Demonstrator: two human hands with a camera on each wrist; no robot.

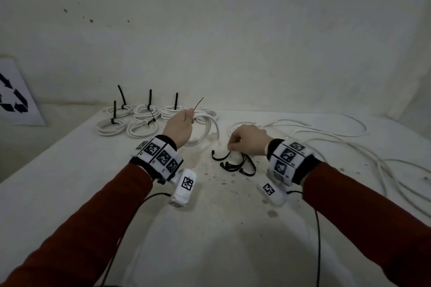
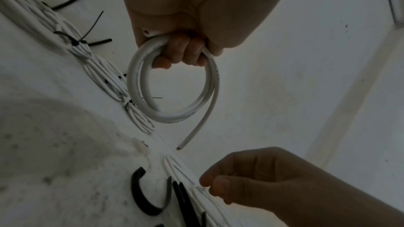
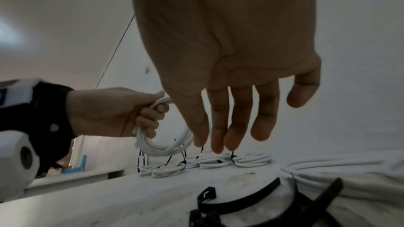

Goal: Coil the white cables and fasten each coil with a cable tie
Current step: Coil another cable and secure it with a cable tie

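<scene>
Five tied coils (image 1: pixel 130 119) lay at the desk's (image 1: pixel 70 182) far edge. Left hand (image 1: pixel 179 127) gripped an untied white coil (image 2: pixel 172 82), one end hanging free. Right hand (image 1: pixel 248 140), fingers relaxed and holding nothing, hovered over black ties (image 1: pixel 235 162).

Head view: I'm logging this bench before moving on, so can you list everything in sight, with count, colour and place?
Tied coils: at least five, white with black ties, far left of table.
Held coil: one, white, untied, in left hand, free end hanging.
Loose cables: white, count unclear, sprawled at right.
Cable ties: several, black, loose pile under right hand.
Table: one, white, stained at centre.
Recycling sign: one, white with dark arrows, far left.
Left hand: grips held coil.
Right hand: above the ties, holding nothing, fingers hanging.
</scene>
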